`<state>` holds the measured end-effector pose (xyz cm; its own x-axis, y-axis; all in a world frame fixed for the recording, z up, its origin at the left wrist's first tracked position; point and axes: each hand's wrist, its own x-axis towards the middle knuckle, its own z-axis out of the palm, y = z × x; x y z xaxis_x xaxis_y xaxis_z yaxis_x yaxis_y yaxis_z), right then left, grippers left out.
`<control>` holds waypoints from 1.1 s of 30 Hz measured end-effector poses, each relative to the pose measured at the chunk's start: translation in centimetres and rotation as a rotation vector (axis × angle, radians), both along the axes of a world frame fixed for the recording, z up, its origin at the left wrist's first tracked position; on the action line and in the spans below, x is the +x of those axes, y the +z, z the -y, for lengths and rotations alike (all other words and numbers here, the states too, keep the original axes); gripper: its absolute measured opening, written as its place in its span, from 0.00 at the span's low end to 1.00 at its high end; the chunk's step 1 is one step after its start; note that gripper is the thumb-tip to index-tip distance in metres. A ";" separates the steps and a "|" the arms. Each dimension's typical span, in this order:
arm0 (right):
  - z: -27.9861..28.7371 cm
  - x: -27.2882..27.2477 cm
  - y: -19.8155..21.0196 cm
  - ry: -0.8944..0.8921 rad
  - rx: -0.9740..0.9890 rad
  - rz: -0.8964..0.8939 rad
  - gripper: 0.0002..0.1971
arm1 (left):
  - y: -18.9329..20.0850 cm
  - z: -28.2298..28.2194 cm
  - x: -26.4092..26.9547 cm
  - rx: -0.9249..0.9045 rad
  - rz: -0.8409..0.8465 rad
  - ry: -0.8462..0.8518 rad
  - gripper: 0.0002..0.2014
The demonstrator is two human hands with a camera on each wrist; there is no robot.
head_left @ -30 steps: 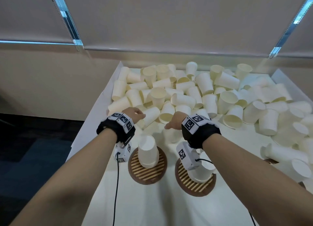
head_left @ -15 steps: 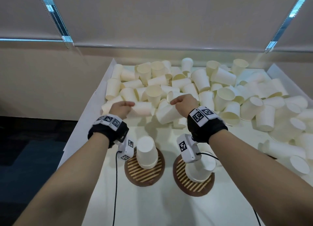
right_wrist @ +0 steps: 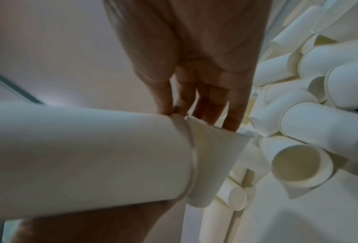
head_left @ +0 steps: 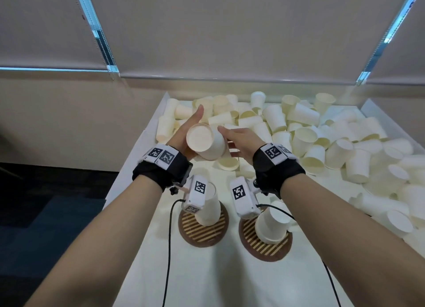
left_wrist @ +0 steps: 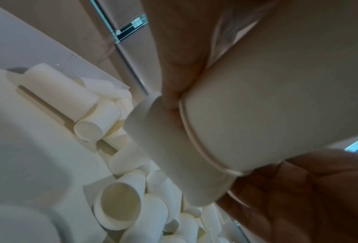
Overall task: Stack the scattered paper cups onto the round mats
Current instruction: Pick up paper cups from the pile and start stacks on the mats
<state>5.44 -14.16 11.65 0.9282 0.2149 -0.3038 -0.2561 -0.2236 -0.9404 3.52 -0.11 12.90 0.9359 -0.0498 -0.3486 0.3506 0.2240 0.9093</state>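
Note:
My left hand (head_left: 186, 135) grips a white paper cup (head_left: 204, 141) lying sideways in the air, its base toward me. My right hand (head_left: 238, 142) pinches a second cup (right_wrist: 211, 161) by its rim; this cup sits partly inside the first cup's (right_wrist: 80, 156) mouth. In the left wrist view the held cup (left_wrist: 278, 106) fills the right side, and the nested cup (left_wrist: 174, 148) sticks out below it. Near me lie two round striped mats. The left mat (head_left: 195, 234) bears an upside-down cup (head_left: 210, 209), and so does the right mat (head_left: 255, 247) with its cup (head_left: 273, 224).
A big heap of loose paper cups (head_left: 310, 134) covers the far and right parts of the white table (head_left: 207, 281). Low white walls border the table at the left (head_left: 147, 141) and far right (head_left: 377, 108). Wrist camera cables hang by the mats.
Both hands took a cup from the heap, lifted it and came together. The right hand's cup now sits in the mouth of the left hand's cup.

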 end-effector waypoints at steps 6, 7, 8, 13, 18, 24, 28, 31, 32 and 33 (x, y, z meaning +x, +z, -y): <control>-0.9 -0.6 0.2 -0.206 -0.065 0.037 0.18 | 0.0 1.4 -1.8 0.041 0.035 0.050 0.17; -1.0 -0.6 0.1 -0.233 -0.099 0.053 0.18 | 0.0 1.3 -2.0 0.033 0.013 0.067 0.15; -1.0 -0.8 0.2 -0.265 -0.134 0.071 0.17 | 0.1 1.1 -2.2 0.027 0.000 0.074 0.13; 0.1 -1.0 0.2 -0.418 -0.158 0.162 0.15 | -0.2 0.3 -2.9 0.238 -0.081 -0.041 0.11; -0.2 -1.3 0.0 -0.424 -0.130 0.190 0.13 | -0.3 0.0 -3.0 0.295 -0.105 -0.026 0.19; 0.2 -1.5 0.2 -0.479 -0.047 0.239 0.10 | -1.4 0.2 -3.1 0.311 -0.066 0.002 0.28; 2.2 -0.9 -0.1 -0.518 -0.085 0.266 0.05 | -0.9 -2.7 -2.9 0.363 -0.016 0.207 0.16; 3.2 -1.0 -0.5 -0.444 -0.138 0.226 0.10 | -0.8 -4.7 -2.8 0.352 -0.030 0.376 0.11; 3.2 -1.1 -0.7 -0.395 -0.110 0.204 0.12 | -0.9 -4.9 -2.9 0.384 -0.041 0.377 0.11; 2.9 -1.4 -0.8 -0.328 -0.066 0.172 0.12 | -1.1 -4.9 -3.0 0.414 -0.038 0.352 0.12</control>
